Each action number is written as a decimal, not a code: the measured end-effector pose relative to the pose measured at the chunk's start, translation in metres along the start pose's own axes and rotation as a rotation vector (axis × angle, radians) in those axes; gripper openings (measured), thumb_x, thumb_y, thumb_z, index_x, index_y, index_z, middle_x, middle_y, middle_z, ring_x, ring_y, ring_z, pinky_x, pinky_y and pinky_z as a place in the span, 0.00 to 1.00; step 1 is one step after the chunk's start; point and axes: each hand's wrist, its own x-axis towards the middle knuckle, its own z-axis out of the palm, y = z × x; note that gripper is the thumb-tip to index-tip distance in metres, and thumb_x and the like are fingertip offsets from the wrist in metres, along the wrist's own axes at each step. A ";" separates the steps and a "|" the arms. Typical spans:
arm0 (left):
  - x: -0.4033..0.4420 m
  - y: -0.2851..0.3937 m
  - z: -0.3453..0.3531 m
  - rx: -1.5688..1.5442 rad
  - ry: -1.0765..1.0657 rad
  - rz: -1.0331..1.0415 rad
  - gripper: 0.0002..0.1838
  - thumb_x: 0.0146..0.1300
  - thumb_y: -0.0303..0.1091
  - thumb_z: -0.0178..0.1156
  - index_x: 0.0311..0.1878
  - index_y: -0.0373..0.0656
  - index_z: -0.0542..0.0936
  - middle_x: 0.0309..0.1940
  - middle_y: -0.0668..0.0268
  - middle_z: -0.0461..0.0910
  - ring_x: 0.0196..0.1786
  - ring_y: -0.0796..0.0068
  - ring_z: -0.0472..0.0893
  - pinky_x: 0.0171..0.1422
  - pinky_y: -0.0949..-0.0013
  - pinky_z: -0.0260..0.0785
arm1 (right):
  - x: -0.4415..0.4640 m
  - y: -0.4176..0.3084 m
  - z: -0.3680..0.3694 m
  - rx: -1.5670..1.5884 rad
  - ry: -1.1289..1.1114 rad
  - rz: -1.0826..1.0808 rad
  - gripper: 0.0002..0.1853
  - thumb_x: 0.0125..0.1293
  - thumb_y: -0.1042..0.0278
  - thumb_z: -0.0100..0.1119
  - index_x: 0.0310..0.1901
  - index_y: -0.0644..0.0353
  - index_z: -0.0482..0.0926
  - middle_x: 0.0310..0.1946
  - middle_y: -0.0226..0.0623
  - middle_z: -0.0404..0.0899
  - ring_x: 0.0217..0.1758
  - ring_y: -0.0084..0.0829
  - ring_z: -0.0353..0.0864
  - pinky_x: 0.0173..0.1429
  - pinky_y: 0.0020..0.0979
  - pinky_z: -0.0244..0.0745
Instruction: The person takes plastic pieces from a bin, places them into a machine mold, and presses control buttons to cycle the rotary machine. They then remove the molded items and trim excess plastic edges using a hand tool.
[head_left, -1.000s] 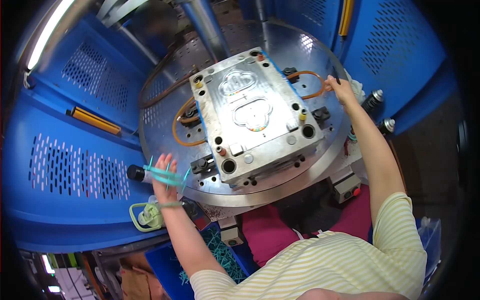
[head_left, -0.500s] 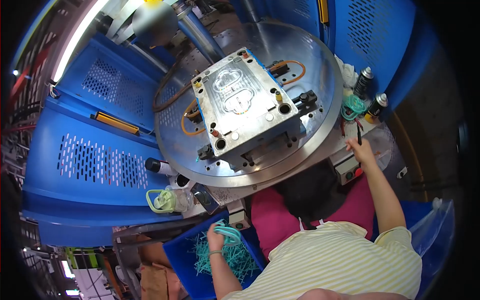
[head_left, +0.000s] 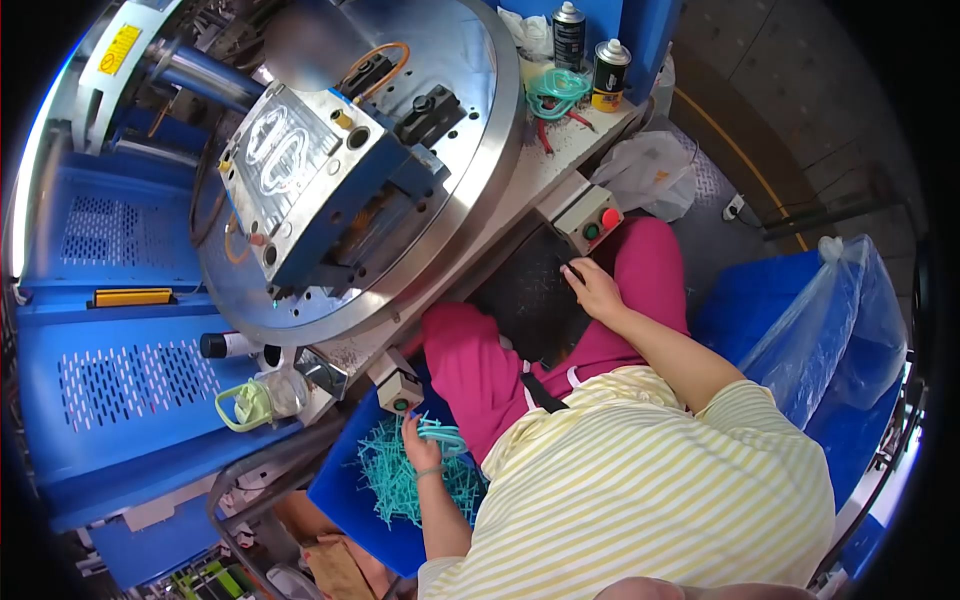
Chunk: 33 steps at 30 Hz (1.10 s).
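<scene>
My left hand (head_left: 422,448) is closed on teal plastic parts (head_left: 445,437), beside a control box with a green button (head_left: 400,392) and above a blue bin (head_left: 345,500) of thin teal pieces (head_left: 395,485). My right hand (head_left: 596,292) is closed around a slim black tool (head_left: 568,264), mostly hidden by the fingers, just below a box with red and green buttons (head_left: 588,220). On the round metal table (head_left: 485,150) sits a metal mould (head_left: 318,175) with cloud-shaped cavities.
Two spray cans (head_left: 610,75) stand by teal parts (head_left: 558,92) and red-handled pliers (head_left: 545,135) at the table's edge. A green-lidded bottle (head_left: 262,400) and a phone (head_left: 325,372) are at left. A clear plastic bag (head_left: 830,330) hangs over a blue bin at right.
The view has swung right and down. My left hand has come down from beside the round table to the bin with its teal parts. My right hand has moved from the orange hose to the button box.
</scene>
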 end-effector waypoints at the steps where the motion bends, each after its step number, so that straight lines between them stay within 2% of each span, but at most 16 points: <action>1: -0.003 0.001 0.000 0.006 0.003 -0.009 0.15 0.58 0.25 0.56 0.49 0.39 0.76 0.55 0.48 0.71 0.56 0.52 0.73 0.58 0.61 0.66 | -0.002 0.001 0.000 -0.052 0.091 -0.110 0.14 0.65 0.59 0.51 0.48 0.57 0.75 0.53 0.38 0.72 0.52 0.41 0.75 0.52 0.38 0.71; 2: -0.001 0.006 0.002 -0.034 0.025 -0.042 0.14 0.57 0.26 0.56 0.49 0.39 0.76 0.58 0.48 0.67 0.59 0.51 0.71 0.59 0.60 0.64 | -0.002 -0.001 -0.001 -0.102 0.180 -0.225 0.16 0.64 0.61 0.52 0.53 0.55 0.73 0.60 0.38 0.67 0.57 0.42 0.72 0.56 0.38 0.70; 3: -0.001 0.010 0.004 -0.074 0.049 -0.081 0.14 0.57 0.27 0.57 0.48 0.39 0.76 0.62 0.48 0.64 0.61 0.50 0.68 0.61 0.59 0.63 | -0.001 -0.003 -0.004 -0.122 0.147 -0.174 0.20 0.64 0.65 0.52 0.58 0.54 0.68 0.63 0.40 0.62 0.63 0.43 0.66 0.61 0.37 0.67; 5: 0.000 0.017 0.005 -0.055 0.072 -0.042 0.14 0.57 0.27 0.57 0.48 0.40 0.76 0.64 0.48 0.61 0.63 0.48 0.66 0.63 0.59 0.62 | 0.011 0.013 0.003 -0.191 0.289 -0.320 0.22 0.64 0.66 0.51 0.61 0.54 0.65 0.65 0.42 0.60 0.67 0.45 0.60 0.64 0.37 0.64; 7: -0.001 0.016 0.009 -0.021 0.138 0.027 0.17 0.51 0.26 0.59 0.48 0.42 0.77 0.64 0.48 0.61 0.63 0.49 0.66 0.66 0.60 0.60 | 0.020 0.018 0.003 -0.167 0.332 -0.356 0.25 0.66 0.67 0.49 0.65 0.53 0.61 0.68 0.43 0.54 0.70 0.46 0.54 0.67 0.37 0.60; 9: -0.001 0.004 0.022 0.044 0.184 0.022 0.17 0.52 0.25 0.58 0.48 0.42 0.77 0.67 0.47 0.57 0.66 0.47 0.64 0.66 0.61 0.59 | 0.029 0.029 0.008 -0.250 0.365 -0.406 0.28 0.67 0.67 0.47 0.68 0.51 0.55 0.71 0.42 0.47 0.71 0.46 0.53 0.68 0.38 0.58; 11: 0.000 0.014 0.026 -0.008 0.163 -0.092 0.19 0.50 0.22 0.54 0.48 0.42 0.77 0.69 0.45 0.52 0.67 0.46 0.61 0.66 0.62 0.59 | 0.027 0.022 0.004 -0.198 0.256 -0.307 0.28 0.68 0.66 0.46 0.69 0.50 0.53 0.72 0.42 0.43 0.71 0.47 0.53 0.67 0.39 0.59; 14: -0.001 0.029 0.022 -0.084 0.102 -0.205 0.21 0.50 0.21 0.53 0.49 0.43 0.76 0.70 0.45 0.49 0.68 0.46 0.59 0.66 0.63 0.59 | 0.022 0.015 0.003 -0.168 0.225 -0.290 0.29 0.68 0.66 0.46 0.69 0.50 0.53 0.72 0.41 0.42 0.70 0.48 0.55 0.65 0.39 0.61; 15: -0.002 0.019 0.025 -0.019 0.136 -0.092 0.19 0.51 0.21 0.55 0.49 0.43 0.75 0.70 0.48 0.49 0.68 0.45 0.59 0.65 0.59 0.61 | 0.017 0.011 0.004 -0.195 0.249 -0.291 0.29 0.68 0.66 0.47 0.69 0.49 0.52 0.73 0.40 0.42 0.69 0.49 0.57 0.64 0.40 0.63; 16: -0.002 0.023 0.024 -0.018 0.151 -0.065 0.23 0.47 0.20 0.54 0.50 0.42 0.75 0.70 0.48 0.50 0.68 0.47 0.58 0.66 0.60 0.59 | 0.015 0.012 0.004 -0.176 0.251 -0.301 0.30 0.67 0.67 0.47 0.69 0.48 0.52 0.73 0.40 0.41 0.68 0.49 0.57 0.63 0.41 0.64; 19: 0.001 0.020 0.024 -0.077 0.113 -0.044 0.16 0.55 0.30 0.58 0.48 0.40 0.76 0.69 0.48 0.52 0.68 0.47 0.60 0.66 0.60 0.59 | 0.012 0.018 0.005 -0.217 0.218 -0.217 0.33 0.65 0.66 0.50 0.70 0.45 0.50 0.73 0.36 0.41 0.64 0.51 0.63 0.56 0.43 0.70; 20: 0.001 0.014 0.028 -0.017 0.135 -0.015 0.15 0.54 0.27 0.56 0.47 0.39 0.76 0.69 0.48 0.52 0.67 0.47 0.60 0.66 0.59 0.60 | 0.003 0.000 -0.003 -0.098 0.109 -0.097 0.30 0.67 0.66 0.46 0.70 0.48 0.50 0.73 0.38 0.41 0.72 0.44 0.51 0.67 0.37 0.58; 21: 0.001 0.014 0.028 -0.010 0.133 -0.014 0.16 0.52 0.23 0.55 0.46 0.39 0.76 0.69 0.48 0.52 0.67 0.47 0.60 0.65 0.59 0.60 | 0.003 0.003 -0.002 -0.082 0.138 -0.105 0.30 0.67 0.66 0.46 0.70 0.48 0.50 0.73 0.38 0.41 0.72 0.44 0.51 0.67 0.37 0.58; 23: 0.000 0.022 0.025 0.009 0.123 -0.039 0.16 0.51 0.21 0.57 0.46 0.39 0.76 0.69 0.48 0.53 0.66 0.48 0.62 0.64 0.60 0.61 | 0.007 0.012 0.001 -0.180 0.204 -0.198 0.31 0.66 0.65 0.48 0.70 0.46 0.50 0.73 0.35 0.42 0.65 0.48 0.64 0.57 0.40 0.69; 27: 0.000 0.021 0.025 0.030 0.138 -0.048 0.12 0.55 0.27 0.60 0.45 0.41 0.77 0.68 0.49 0.55 0.65 0.48 0.64 0.63 0.59 0.63 | 0.007 0.016 0.000 -0.149 0.203 -0.155 0.30 0.67 0.65 0.47 0.70 0.46 0.51 0.73 0.34 0.44 0.65 0.46 0.63 0.59 0.39 0.67; 33: 0.000 0.029 0.018 0.020 0.106 -0.084 0.15 0.53 0.24 0.58 0.46 0.44 0.77 0.68 0.50 0.55 0.63 0.49 0.67 0.58 0.59 0.67 | 0.010 0.025 0.004 -0.139 0.253 -0.222 0.30 0.67 0.65 0.47 0.69 0.47 0.51 0.72 0.34 0.46 0.66 0.45 0.62 0.61 0.38 0.66</action>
